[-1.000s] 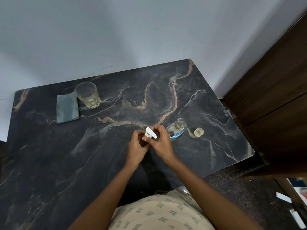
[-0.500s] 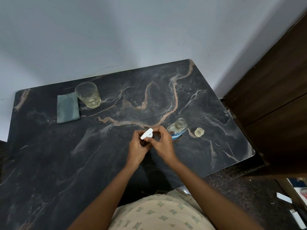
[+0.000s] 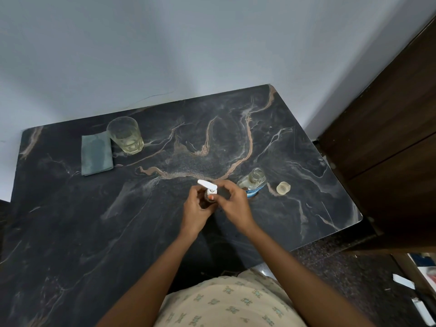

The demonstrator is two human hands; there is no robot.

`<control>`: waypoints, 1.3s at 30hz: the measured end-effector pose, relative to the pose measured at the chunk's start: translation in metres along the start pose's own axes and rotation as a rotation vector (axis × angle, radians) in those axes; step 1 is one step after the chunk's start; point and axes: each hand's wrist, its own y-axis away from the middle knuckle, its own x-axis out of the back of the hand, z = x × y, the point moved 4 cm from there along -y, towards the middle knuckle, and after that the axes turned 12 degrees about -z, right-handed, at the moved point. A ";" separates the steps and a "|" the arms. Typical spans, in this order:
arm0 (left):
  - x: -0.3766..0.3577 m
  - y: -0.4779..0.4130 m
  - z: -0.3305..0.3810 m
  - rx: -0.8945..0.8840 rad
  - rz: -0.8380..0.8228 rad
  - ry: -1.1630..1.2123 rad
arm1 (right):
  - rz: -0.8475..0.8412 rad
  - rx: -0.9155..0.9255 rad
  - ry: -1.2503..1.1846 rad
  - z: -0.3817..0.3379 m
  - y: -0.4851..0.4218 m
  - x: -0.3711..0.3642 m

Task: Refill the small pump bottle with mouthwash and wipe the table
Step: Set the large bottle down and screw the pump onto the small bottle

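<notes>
My left hand [image 3: 195, 212] is wrapped around the small dark pump bottle [image 3: 210, 198], its fingers [image 3: 197, 195] curled shut on the body, which stands upright on the black marble-patterned counter [image 3: 70, 232]. Most of the bottle is hidden under my grip, so I can see little of its body. My right hand [image 3: 234, 205] comes in from the right, its fingers [image 3: 224, 185] pinched on the collar just under the white plastic pump head [image 3: 207, 185]. The bottle's long axis runs straight up from the counter. The flat white nozzle lies crosswise on top, pointing away from my right fingers, up and to the left, over my left fingertips.

Just beyond my right knuckles, to the right, stands the clear glass mouthwash bottle with a blue label [image 3: 252, 182], uncapped, its open mouth facing up. It leans slightly away from me in this view. A little further right of it lies its small pale translucent cap [image 3: 283, 187], apart from the bottle, open side up.

Well away from my left fingers, toward the far left corner of the counter, a clear drinking glass with a little yellowish liquid [image 3: 125, 135] stands upright. A folded grey-green cloth [image 3: 96, 153] lies flat just beside it on its left, their edges close enough that I cannot tell whether they touch.
</notes>
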 end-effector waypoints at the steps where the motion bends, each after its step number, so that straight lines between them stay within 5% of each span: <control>1: 0.000 0.000 0.000 0.002 -0.001 -0.002 | 0.014 -0.003 0.005 0.000 -0.001 -0.001; 5: 0.001 0.001 0.002 0.008 -0.001 -0.019 | 0.042 -0.006 0.044 0.001 -0.002 -0.005; 12: 0.000 0.001 0.003 -0.023 -0.003 0.025 | -0.149 0.041 0.081 -0.002 0.001 -0.002; 21: 0.001 0.002 0.005 -0.003 0.005 -0.021 | 0.009 -0.050 0.016 0.004 -0.005 -0.003; 28: 0.001 0.001 0.004 -0.013 -0.012 0.006 | -0.164 -0.030 -0.044 0.004 -0.002 -0.001; 39: 0.001 0.000 -0.001 0.000 -0.006 -0.008 | 0.036 -0.062 -0.138 0.008 0.000 -0.007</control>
